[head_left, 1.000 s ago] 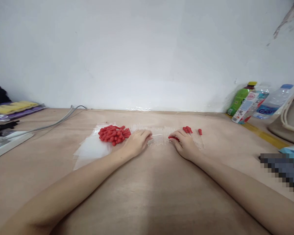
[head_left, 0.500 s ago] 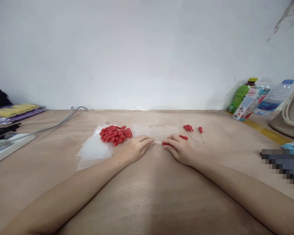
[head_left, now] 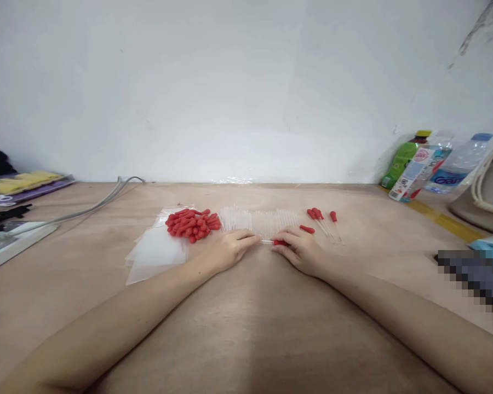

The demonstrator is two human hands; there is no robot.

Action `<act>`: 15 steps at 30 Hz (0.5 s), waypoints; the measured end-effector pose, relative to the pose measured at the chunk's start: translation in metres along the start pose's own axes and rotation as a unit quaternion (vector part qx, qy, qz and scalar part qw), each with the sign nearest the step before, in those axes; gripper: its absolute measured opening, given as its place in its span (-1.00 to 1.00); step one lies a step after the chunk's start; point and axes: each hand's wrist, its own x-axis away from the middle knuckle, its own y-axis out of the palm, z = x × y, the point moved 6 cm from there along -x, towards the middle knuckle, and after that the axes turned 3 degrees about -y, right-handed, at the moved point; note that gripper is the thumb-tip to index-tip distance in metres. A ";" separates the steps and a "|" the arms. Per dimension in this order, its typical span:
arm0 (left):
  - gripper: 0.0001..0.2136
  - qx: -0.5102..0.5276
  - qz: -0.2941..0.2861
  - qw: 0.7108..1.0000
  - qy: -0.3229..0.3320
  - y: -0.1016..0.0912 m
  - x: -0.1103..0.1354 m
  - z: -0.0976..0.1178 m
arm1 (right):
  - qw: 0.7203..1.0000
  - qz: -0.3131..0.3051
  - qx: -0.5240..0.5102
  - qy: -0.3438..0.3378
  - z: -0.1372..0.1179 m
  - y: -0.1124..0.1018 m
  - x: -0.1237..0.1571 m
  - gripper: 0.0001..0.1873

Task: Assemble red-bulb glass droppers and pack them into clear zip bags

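Observation:
My left hand (head_left: 229, 249) pinches one end of a thin clear glass tube (head_left: 266, 241) on the wooden table. My right hand (head_left: 299, 250) is closed on a red rubber bulb (head_left: 279, 242) at the tube's other end. Just behind my fingers lies a row of several clear tubes (head_left: 258, 220). A heap of red bulbs (head_left: 191, 224) sits left of that row, partly on clear plastic bags (head_left: 156, 251). To the right lie a loose red bulb (head_left: 307, 229) and a few finished droppers with red tops (head_left: 324, 220).
Bottles (head_left: 419, 164) lean against the wall at the far right, beside a beige bag (head_left: 488, 197). A grey cable (head_left: 94, 205) runs to a white power strip (head_left: 12, 241) at the left. Yellow and purple items (head_left: 20, 183) lie at the far left.
Both hands have drawn back from the tube row toward me and closed in on each other. The right hand's red bulb now meets the tube held by the left hand.

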 end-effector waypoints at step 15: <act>-0.71 0.015 -0.022 1.000 0.010 0.005 -0.001 0.000 | 0.997 0.032 0.035 -0.067 -0.009 -0.003 -0.001 -0.86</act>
